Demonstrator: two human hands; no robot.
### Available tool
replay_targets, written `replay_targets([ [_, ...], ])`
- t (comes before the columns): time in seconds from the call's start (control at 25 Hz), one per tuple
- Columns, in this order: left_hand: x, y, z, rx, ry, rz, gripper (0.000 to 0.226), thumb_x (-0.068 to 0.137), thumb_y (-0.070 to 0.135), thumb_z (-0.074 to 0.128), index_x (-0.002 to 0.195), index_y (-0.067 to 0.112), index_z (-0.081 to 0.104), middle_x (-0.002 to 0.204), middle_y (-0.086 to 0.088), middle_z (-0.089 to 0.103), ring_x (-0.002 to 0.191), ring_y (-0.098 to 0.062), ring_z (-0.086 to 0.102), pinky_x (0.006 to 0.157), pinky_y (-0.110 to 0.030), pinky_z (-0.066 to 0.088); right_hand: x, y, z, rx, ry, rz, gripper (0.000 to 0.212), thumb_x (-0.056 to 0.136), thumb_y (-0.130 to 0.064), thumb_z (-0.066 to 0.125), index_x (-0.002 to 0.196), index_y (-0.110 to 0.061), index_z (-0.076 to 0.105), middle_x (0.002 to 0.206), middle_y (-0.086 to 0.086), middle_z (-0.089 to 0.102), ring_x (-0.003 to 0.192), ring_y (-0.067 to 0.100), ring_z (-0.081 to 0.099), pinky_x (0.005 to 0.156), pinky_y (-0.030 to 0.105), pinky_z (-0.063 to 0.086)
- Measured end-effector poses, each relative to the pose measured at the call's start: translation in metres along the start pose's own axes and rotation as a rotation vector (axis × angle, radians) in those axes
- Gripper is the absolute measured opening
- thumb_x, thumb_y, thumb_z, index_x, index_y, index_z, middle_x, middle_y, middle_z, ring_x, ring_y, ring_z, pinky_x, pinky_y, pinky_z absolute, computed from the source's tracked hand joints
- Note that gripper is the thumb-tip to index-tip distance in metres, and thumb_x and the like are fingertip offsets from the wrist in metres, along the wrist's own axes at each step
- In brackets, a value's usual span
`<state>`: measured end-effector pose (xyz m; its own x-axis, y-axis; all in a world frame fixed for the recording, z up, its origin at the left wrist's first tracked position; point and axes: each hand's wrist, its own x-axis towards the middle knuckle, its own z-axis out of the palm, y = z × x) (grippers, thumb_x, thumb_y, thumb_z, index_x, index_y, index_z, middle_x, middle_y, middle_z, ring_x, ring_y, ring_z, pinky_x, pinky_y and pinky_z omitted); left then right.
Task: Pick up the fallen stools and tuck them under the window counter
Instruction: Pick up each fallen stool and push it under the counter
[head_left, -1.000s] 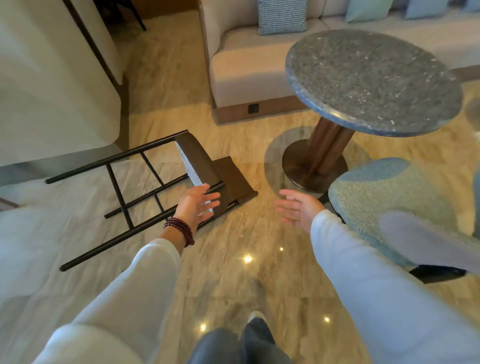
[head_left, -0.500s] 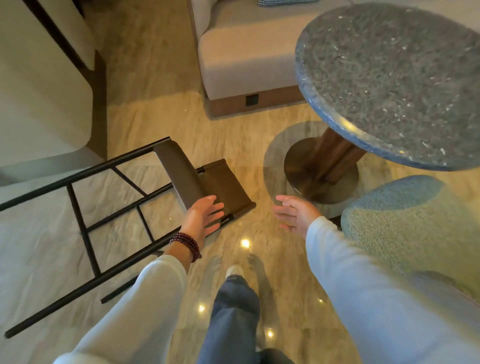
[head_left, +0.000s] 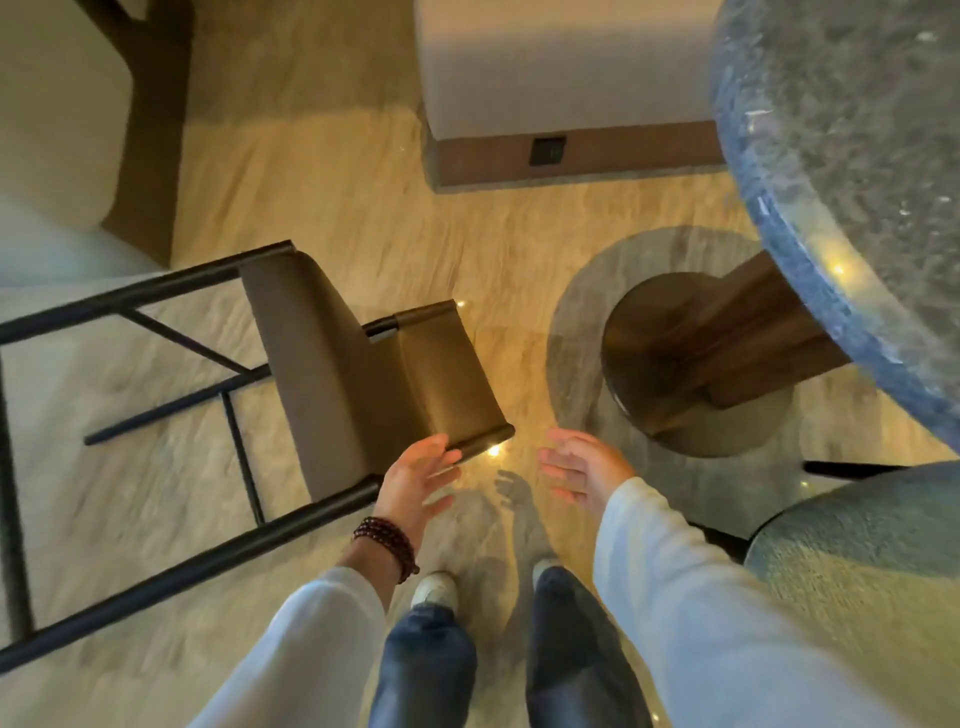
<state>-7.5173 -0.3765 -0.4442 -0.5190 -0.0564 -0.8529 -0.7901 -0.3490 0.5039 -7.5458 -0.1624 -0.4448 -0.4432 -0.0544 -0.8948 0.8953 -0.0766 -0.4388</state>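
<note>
Warm, dim indoor light from above leaves small bright glints and soft shadows on the glossy floor (head_left: 337, 208). Motion blur smears the whole frame, worst along the legs of the stool (head_left: 332, 374) at left; the wide lens bends the edges.

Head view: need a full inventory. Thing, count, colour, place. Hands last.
stool: 1, brown seat and black frame, lying on its side on the floor, left of centre
round table: 1, speckled grey-blue top on a wood pedestal, upper right
sofa: 1, beige with wood plinth, top centre
socket: 1, black, in the sofa plinth
upholstered seat: 1, blue-green, lower right
floor: 1, beige marble, glossy
bracelet: 1, dark red beads, left wrist
shoes: 2, white, bottom centre
left hand: 1, fingers straight, by the stool's backrest edge; contact unclear
right hand: 1, fingers relaxed, holding nothing, right of the stool
</note>
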Motion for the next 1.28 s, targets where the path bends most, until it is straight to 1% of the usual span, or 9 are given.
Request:
replay_targets([
  [0.2, 0.119, -0.054, 0.022, -0.13, 0.167, -0.065, 0.023, 0.096, 0.026, 0.047, 0.113, 0.015, 0.057, 0.113, -0.006, 0.064, 0.11, -0.023, 0.057, 0.097, -0.045, 0.044, 0.132, 0.004, -0.029, -0.128, 0.012, 0.014, 0.02, 0.097, -0.013, 0.044, 0.1, -0.023, 0.061, 0.108, 0.007, 0.064, 0.108, 0.024, 0.057, 0.097, 0.043, 0.045],
  [0.44, 0.257, -0.125, 0.019, -0.267, 0.311, -0.175, 0.01, 0.094, 0.022, 0.052, 0.093, 0.015, 0.058, 0.104, -0.008, 0.06, 0.106, -0.025, 0.054, 0.097, -0.045, 0.043, 0.289, 0.045, -0.045, -0.165, 0.082, -0.02, 0.028, 0.09, -0.001, 0.051, 0.113, -0.011, 0.063, 0.091, 0.011, 0.059, 0.071, 0.017, 0.054, 0.058, 0.025, 0.039],
  [0.64, 0.365, -0.179, 0.001, -0.359, 0.445, -0.221, 0.02, 0.091, 0.021, 0.055, 0.107, 0.01, 0.052, 0.079, -0.008, 0.049, 0.073, -0.021, 0.05, 0.082, -0.039, 0.045, 0.408, 0.086, -0.039, -0.233, 0.083, 0.009, 0.012, 0.089, -0.004, 0.05, 0.084, -0.011, 0.059, 0.071, 0.009, 0.051, 0.058, 0.017, 0.046, 0.058, 0.028, 0.039],
  [0.76, 0.405, -0.197, -0.008, -0.465, 0.462, -0.224, 0.029, 0.09, 0.023, 0.056, 0.116, 0.009, 0.052, 0.093, -0.014, 0.051, 0.063, -0.022, 0.046, 0.078, -0.039, 0.048, 0.461, 0.101, -0.032, -0.39, 0.088, -0.051, 0.023, 0.089, -0.01, 0.05, 0.066, -0.01, 0.053, 0.072, 0.014, 0.052, 0.064, 0.025, 0.05, 0.064, 0.034, 0.043],
  [0.84, 0.425, -0.204, -0.014, -0.543, 0.465, -0.223, 0.039, 0.091, 0.025, 0.055, 0.126, 0.009, 0.049, 0.109, -0.014, 0.051, 0.068, -0.024, 0.051, 0.092, -0.043, 0.046, 0.488, 0.11, -0.026, -0.424, 0.151, -0.055, 0.019, 0.088, -0.014, 0.052, 0.072, -0.003, 0.056, 0.08, 0.019, 0.057, 0.071, 0.031, 0.055, 0.067, 0.038, 0.048],
  [0.92, 0.438, -0.205, -0.018, -0.658, 0.453, -0.217, 0.047, 0.091, 0.023, 0.056, 0.135, 0.012, 0.045, 0.121, -0.009, 0.053, 0.099, -0.027, 0.06, 0.101, -0.041, 0.04, 0.507, 0.116, -0.019, -0.412, 0.175, -0.026, 0.018, 0.089, -0.017, 0.055, 0.091, 0.002, 0.055, 0.091, 0.022, 0.059, 0.078, 0.036, 0.06, 0.071, 0.043, 0.055],
  [1.0, 0.446, -0.206, -0.019, -0.756, 0.474, -0.2, 0.049, 0.091, 0.019, 0.058, 0.137, 0.014, 0.043, 0.135, -0.01, 0.05, 0.122, -0.032, 0.05, 0.103, -0.046, 0.041, 0.519, 0.119, -0.015, -0.432, 0.186, -0.002, 0.027, 0.088, -0.021, 0.062, 0.099, 0.001, 0.051, 0.094, 0.022, 0.059, 0.079, 0.038, 0.062, 0.072, 0.044, 0.058],
  [1.16, 0.438, -0.203, -0.014, -0.63, 0.546, -0.148, 0.052, 0.09, 0.01, 0.058, 0.138, 0.007, 0.039, 0.141, -0.017, 0.04, 0.125, -0.043, 0.044, 0.095, -0.06, 0.044, 0.529, 0.124, -0.013, -0.499, 0.213, 0.01, 0.044, 0.082, -0.024, 0.072, 0.107, 0.007, 0.054, 0.105, 0.024, 0.061, 0.096, 0.043, 0.063, 0.087, 0.047, 0.053],
  [1.28, 0.432, -0.2, -0.018, -0.668, 0.569, -0.168, 0.054, 0.087, 0.004, 0.061, 0.135, 0.008, 0.037, 0.14, -0.014, 0.036, 0.127, -0.042, 0.039, 0.092, -0.058, 0.046, 0.53, 0.12, -0.011, -0.483, 0.175, 0.064, 0.031, 0.085, -0.012, 0.065, 0.107, 0.005, 0.052, 0.11, 0.025, 0.06, 0.097, 0.04, 0.061, 0.09, 0.045, 0.052],
])
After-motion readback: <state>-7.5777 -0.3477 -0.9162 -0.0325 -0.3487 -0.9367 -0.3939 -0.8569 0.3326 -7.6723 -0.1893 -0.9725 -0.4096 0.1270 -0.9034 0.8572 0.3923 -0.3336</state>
